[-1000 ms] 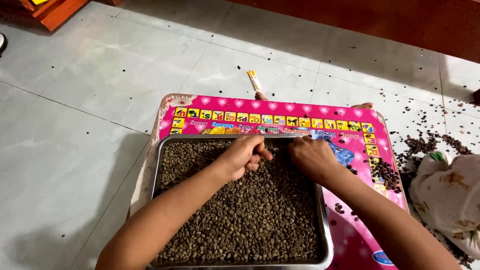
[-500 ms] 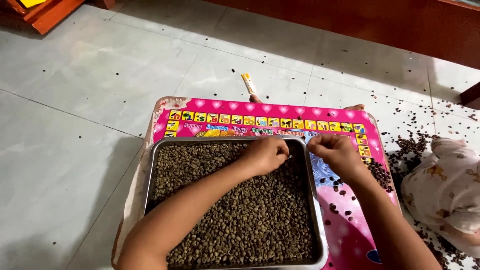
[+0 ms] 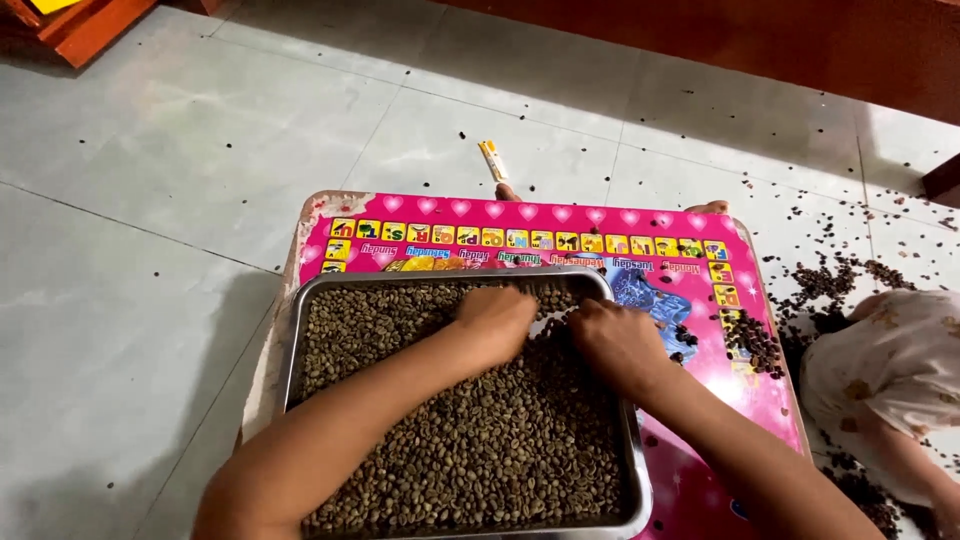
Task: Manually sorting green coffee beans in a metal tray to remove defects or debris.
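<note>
While both hands (image 3: 555, 330) rest in beans (image 3: 480, 440) — tray (image 3: 300, 330) | pink table (image 3: 700, 470)

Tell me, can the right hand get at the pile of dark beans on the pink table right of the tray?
Probably yes. The right hand rests at the metal tray far corner, and the dark bean pile lies just beyond on the open pink table, with nothing between them.

Both forearms reach forward, left hand (image 3: 495, 320) and right hand (image 3: 612, 340) palm-down, fingers curled.
</note>
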